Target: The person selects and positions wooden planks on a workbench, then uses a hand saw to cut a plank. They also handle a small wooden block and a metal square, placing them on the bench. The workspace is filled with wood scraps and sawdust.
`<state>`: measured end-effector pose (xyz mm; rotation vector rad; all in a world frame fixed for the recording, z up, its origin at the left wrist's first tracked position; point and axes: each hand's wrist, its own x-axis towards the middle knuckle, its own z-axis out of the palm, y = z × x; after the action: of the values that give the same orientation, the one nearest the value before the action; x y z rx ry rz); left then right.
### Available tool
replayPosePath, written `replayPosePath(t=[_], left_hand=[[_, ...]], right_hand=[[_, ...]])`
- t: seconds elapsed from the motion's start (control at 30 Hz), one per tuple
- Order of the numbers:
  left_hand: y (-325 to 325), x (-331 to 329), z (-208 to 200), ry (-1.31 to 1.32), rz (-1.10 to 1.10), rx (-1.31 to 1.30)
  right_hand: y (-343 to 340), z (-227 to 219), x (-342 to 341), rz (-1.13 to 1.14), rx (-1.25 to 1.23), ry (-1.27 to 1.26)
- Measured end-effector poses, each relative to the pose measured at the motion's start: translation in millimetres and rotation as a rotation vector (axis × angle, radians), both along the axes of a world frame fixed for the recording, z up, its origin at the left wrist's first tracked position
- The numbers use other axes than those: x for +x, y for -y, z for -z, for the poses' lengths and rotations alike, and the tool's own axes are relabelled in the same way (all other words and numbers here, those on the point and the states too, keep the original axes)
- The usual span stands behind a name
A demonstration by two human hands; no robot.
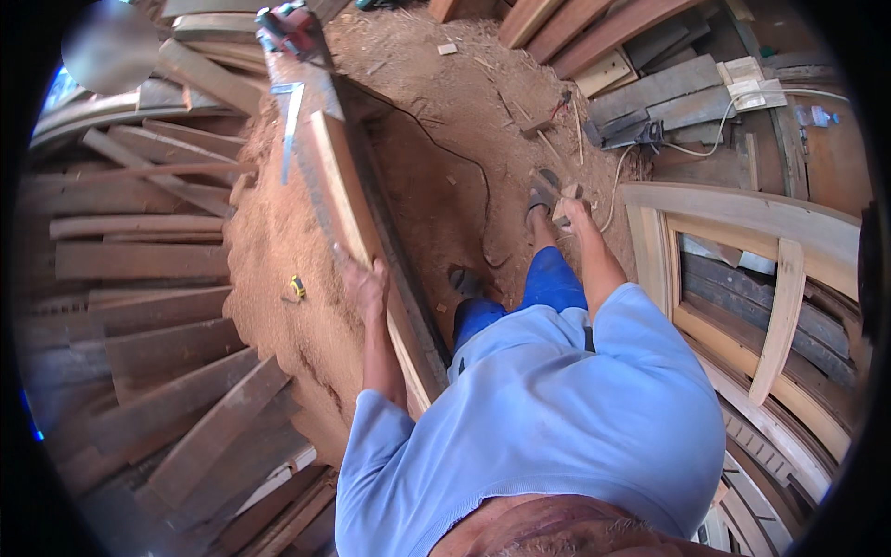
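Note:
A long pale wooden plank (345,186) lies on edge along a narrow dark workbench (388,223). My left hand (366,284) is closed over this plank around its middle, with the thumb on top. Off to the right, away from the bench, my right hand (574,212) grips a small wooden block (570,193). Part of the block is hidden by the fingers. A metal carpenter's square (291,121) rests near the far end of the bench. Beyond it sits a red power tool (288,30).
Sawdust (269,241) is heaped left of the bench, with a yellow tape measure (296,288) on it. Stacked boards (139,260) fill the left side. A dark cable (464,158) crosses the floor. At right stand a wooden frame (742,200) and a dark power tool (640,132).

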<state>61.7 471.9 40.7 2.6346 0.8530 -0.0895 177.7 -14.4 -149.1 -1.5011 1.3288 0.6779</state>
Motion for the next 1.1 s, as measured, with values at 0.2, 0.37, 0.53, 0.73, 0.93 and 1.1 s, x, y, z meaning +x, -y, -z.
replayPosePath(t=[0.2, 0.37, 0.53, 0.73, 0.93, 1.1], left_hand=[[6.2, 4.2, 7.0, 0.009, 0.030, 0.069], [17.8, 24.3, 3.1, -0.130, -0.114, 0.049], [9.8, 16.4, 17.4, -0.165, -0.155, 0.041], [20.3, 21.3, 23.6, -0.205, -0.140, 0.086], [15.4, 22.9, 27.8, -0.211, -0.161, 0.064], [2.1, 25.7, 22.2, -0.222, -0.054, 0.118]], right_hand=[[43.5, 66.5, 98.7, -0.079, -0.147, -0.094], [91.7, 163.6, 175.5, -0.170, -0.188, -0.218], [135.6, 257.3, 229.0, -0.228, -0.213, -0.206], [93.0, 333.8, 213.0, -0.700, -0.332, -0.192], [53.5, 375.2, 187.9, -0.820, -0.174, -0.044], [-17.1, 338.1, 182.7, -0.763, -0.265, 0.042]])
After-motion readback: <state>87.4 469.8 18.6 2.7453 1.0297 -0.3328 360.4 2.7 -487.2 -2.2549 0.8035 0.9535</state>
